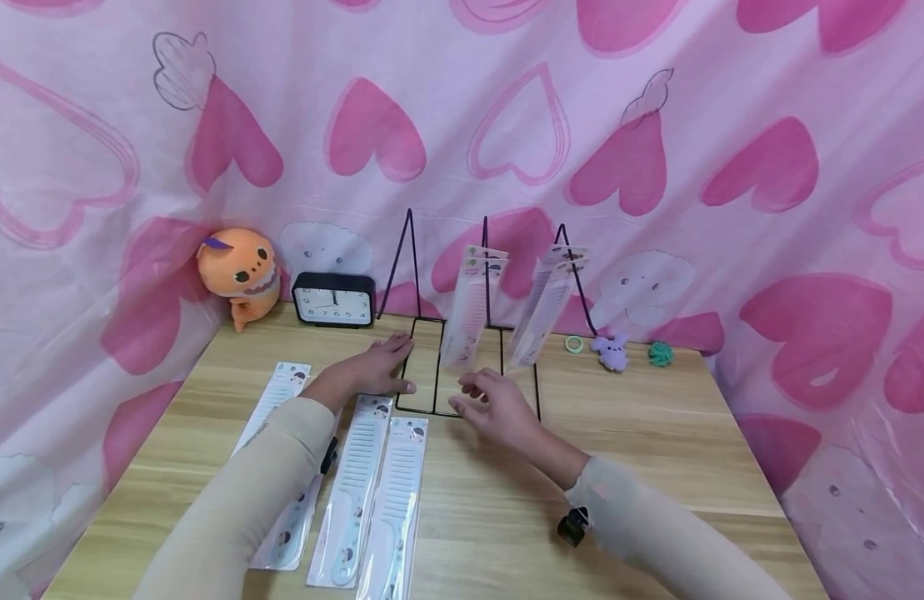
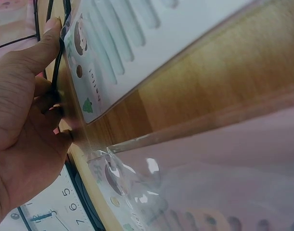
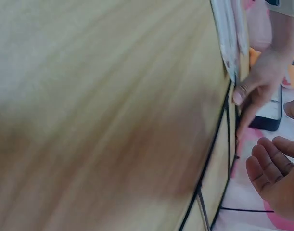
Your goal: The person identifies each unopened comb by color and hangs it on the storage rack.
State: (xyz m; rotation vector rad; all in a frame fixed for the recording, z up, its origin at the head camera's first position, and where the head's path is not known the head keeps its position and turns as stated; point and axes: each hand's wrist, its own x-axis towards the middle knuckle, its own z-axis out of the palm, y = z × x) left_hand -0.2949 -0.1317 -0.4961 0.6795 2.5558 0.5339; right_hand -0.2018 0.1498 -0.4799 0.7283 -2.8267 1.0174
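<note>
Two groups of packaged combs [image 1: 471,312] stand upright at the middle and right peaks of your black wire rack [image 1: 417,410], set toward the table's [image 1: 641,433] back edge. Three more packs [image 1: 397,500] lie on the table, front left; your left sleeve [image 1: 267,483] covers the middle of the leftmost one.

Back row, left to right: orange plush toy [image 1: 240,271], black-framed clock [image 1: 334,304], then, right of the rack, pale ring [image 1: 568,345], purple toy [image 1: 611,353], green fuzzy ball [image 1: 660,354]. Heart-print curtain [image 1: 447,108] behind.

Left wrist view only: comb teeth and printed card close up, crinkled clear wrapper. Right wrist view adds your right palm, turned away in the head view.

Left hand [image 1: 373,367]: thumb and fingers spread, touching the rack's left side wire. Right hand [image 1: 502,408]: loosely curved, thumb apart, holding nothing, just before the combs on the rack.
</note>
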